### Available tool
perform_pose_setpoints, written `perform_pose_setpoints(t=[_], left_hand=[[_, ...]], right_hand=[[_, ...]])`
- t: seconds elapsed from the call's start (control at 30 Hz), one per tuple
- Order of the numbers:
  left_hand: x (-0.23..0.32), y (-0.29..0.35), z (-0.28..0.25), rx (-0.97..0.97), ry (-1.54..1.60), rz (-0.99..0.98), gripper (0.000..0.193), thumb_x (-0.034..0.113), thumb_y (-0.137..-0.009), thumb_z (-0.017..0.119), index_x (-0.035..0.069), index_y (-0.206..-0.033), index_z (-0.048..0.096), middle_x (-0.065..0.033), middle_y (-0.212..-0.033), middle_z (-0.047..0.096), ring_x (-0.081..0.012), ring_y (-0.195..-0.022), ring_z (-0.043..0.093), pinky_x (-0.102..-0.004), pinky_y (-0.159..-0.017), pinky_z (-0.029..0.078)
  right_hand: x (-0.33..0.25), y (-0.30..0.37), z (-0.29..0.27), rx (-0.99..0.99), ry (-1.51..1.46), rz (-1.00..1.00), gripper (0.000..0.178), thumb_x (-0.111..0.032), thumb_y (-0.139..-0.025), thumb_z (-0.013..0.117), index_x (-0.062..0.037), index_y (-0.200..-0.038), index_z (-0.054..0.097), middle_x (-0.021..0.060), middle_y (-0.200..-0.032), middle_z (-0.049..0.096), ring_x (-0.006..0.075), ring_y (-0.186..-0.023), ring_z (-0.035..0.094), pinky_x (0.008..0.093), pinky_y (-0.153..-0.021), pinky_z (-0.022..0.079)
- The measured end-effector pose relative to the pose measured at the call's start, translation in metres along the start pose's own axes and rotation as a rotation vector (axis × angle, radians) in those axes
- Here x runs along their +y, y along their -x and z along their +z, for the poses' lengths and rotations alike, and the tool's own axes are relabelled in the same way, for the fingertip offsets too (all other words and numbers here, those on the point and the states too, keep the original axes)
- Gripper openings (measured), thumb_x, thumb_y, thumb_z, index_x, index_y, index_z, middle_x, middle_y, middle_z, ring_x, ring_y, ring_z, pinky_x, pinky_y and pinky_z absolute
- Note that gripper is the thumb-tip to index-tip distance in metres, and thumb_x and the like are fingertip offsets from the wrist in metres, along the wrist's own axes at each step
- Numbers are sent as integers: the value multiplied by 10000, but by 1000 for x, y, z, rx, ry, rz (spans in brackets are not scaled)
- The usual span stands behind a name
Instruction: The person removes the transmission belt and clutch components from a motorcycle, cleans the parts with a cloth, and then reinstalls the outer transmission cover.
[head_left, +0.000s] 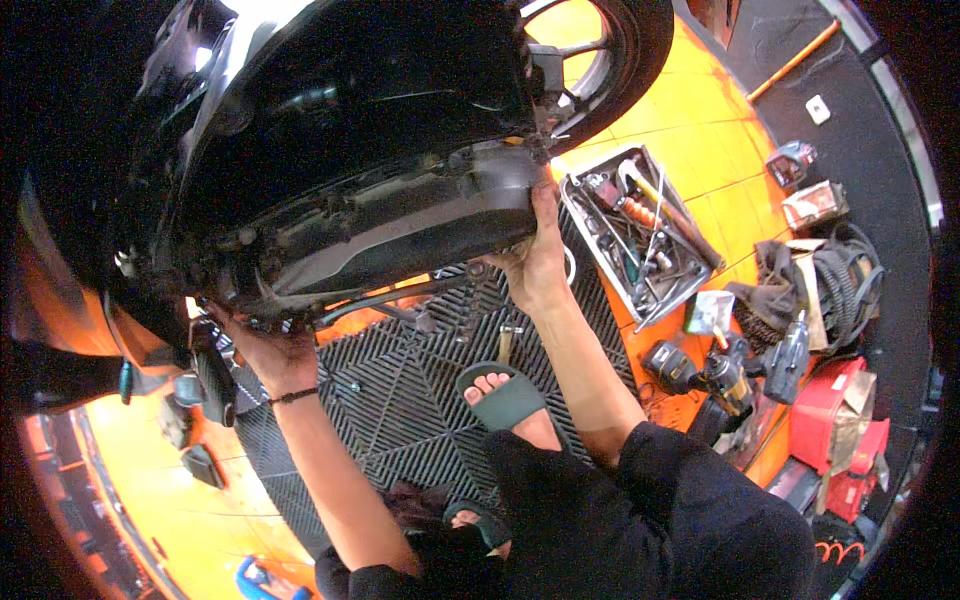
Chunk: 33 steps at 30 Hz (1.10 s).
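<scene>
A dark scooter (350,110) fills the upper part of the head view. Along its lower side runs a long grey-black engine side cover (410,240). My right hand (535,260) grips the cover's right end, thumb up its face and fingers curled beneath. At the lower left end, my left hand (265,350) holds the cover from below, its fingertips partly hidden by the dark parts. A kick-start lever (400,298) lies along the cover's lower edge, between my hands.
Black ribbed matting (370,430) lies under my sandalled feet. To the right are a metal tool tray (640,235), several cordless power drills (725,380) and a red case (830,415). The rear wheel (625,60) stands at the top. A small hammer-like tool (506,342) rests on the mat.
</scene>
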<state>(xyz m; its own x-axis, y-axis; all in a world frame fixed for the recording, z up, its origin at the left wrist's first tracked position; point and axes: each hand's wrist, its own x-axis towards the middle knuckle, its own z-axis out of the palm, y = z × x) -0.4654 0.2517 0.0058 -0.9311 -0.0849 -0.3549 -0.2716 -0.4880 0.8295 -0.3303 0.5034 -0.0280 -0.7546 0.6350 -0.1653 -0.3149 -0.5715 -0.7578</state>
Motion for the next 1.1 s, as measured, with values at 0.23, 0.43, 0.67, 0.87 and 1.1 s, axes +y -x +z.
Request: perform_pose_setpoints(t=[0.23,0.43,0.67,0.87,1.1], left_hand=[[29,-23,-13,-304,12,-169,804,768,-892,482,218,-1478,482,-67,-1504,490,-362,-1384,422,-603,-1142,318],[18,-19,-19,-160,-4,-71,809,748,-885,533,193,-1471,487,-80,-1505,487,-340,-1382,429,-558,-1162,314],[-3,-16,-31,-77,26,-16,786,756,-845,591,150,-1344,554,-101,-1342,584,-299,-1228,543,-510,-1093,407],[-16,-16,-27,-29,76,-24,800,746,-842,608,152,-1375,549,-104,-1370,559,-284,-1250,530,-479,-1098,417],[-11,-15,-21,-132,65,-73,774,800,-792,614,105,-1134,615,-125,-1173,644,-313,-1139,592,-486,-1090,434]], right_hand=[[18,-12,-11,122,57,-97,971,-644,-900,632,-71,-1590,258,126,-1508,452,246,-1399,419,394,-1162,332],[12,-13,-5,140,-53,-119,867,-510,-948,664,11,-1546,314,144,-1448,509,218,-1321,505,341,-1143,353],[10,-16,-11,145,29,-152,862,-538,-939,664,18,-1519,351,142,-1401,538,205,-1258,534,341,-1113,376],[47,-18,-66,336,-11,-206,599,-562,-1027,465,-97,-1404,467,76,-1338,570,191,-1167,555,387,-1030,404],[31,-41,-88,728,-179,-521,715,-764,-923,407,-113,-1187,536,49,-1218,577,215,-1161,532,412,-1070,347]])
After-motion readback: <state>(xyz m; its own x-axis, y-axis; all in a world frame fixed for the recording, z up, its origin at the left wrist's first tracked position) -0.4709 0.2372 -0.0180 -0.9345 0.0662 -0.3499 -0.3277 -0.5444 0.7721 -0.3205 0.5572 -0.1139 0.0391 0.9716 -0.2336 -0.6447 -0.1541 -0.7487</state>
